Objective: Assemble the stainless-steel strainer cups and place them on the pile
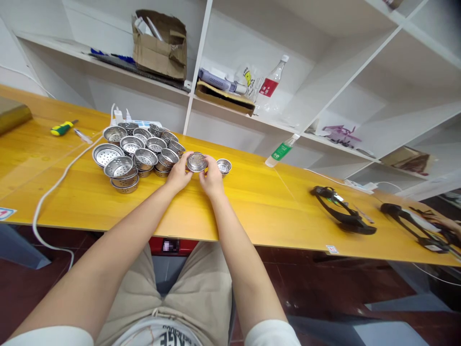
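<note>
A small perforated metal strainer cup [197, 162] is held between my two hands over the yellow table. My left hand [179, 174] grips its left side, with fingers curled at the rim. On the opposite side, my right hand [213, 177] closes on the rim with thumb and fingers. Just right of that hand stands another perforated metal cup [224, 166], partly hidden behind my fingers. Stacks of similar metal cups [120, 166] crowd together to the left of my left hand, some nested or piled on others.
A yellow-green screwdriver [63, 128] and a white cable [54, 185] lie at the left. A bottle with a green label [282, 151] stands tilted in view at the back. Black headsets [344, 216] rest at the right. White shelves [248, 110] line the table's rear.
</note>
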The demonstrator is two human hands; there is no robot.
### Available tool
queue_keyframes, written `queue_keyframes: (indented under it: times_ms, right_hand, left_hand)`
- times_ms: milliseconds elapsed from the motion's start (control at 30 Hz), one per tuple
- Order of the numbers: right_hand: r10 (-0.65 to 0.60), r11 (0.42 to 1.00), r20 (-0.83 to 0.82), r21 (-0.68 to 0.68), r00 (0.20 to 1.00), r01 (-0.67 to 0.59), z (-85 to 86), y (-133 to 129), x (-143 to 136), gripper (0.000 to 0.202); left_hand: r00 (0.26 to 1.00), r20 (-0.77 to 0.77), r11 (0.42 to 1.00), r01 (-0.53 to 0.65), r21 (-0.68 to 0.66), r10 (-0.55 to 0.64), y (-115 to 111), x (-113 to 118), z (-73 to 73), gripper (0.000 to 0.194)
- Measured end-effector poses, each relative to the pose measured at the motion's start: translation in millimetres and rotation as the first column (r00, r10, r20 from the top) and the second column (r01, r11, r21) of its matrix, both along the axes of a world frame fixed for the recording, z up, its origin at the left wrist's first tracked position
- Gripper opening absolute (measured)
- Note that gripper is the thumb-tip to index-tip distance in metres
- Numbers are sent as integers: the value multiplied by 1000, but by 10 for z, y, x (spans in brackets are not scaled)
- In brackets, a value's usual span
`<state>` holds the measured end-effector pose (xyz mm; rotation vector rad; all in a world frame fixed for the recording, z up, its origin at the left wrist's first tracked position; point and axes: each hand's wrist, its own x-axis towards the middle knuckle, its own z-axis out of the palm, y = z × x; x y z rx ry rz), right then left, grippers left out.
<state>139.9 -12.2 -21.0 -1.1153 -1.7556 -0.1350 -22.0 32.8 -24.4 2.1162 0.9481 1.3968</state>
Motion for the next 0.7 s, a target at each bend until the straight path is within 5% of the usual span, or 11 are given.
queue_keyframes:
  times_ms: [300,700]
  right_hand:
    - [-78,995,-186,-82,979,64,70,-128,-124,64]
    - [-156,985,-5,77,988,156,70,-112,-127,57]
  left_hand:
    - [1000,-21,1000,13,-24,-13,-28,0,4,67]
    - [996,-83,998,21,-59,-26,-66,-3,20,66]
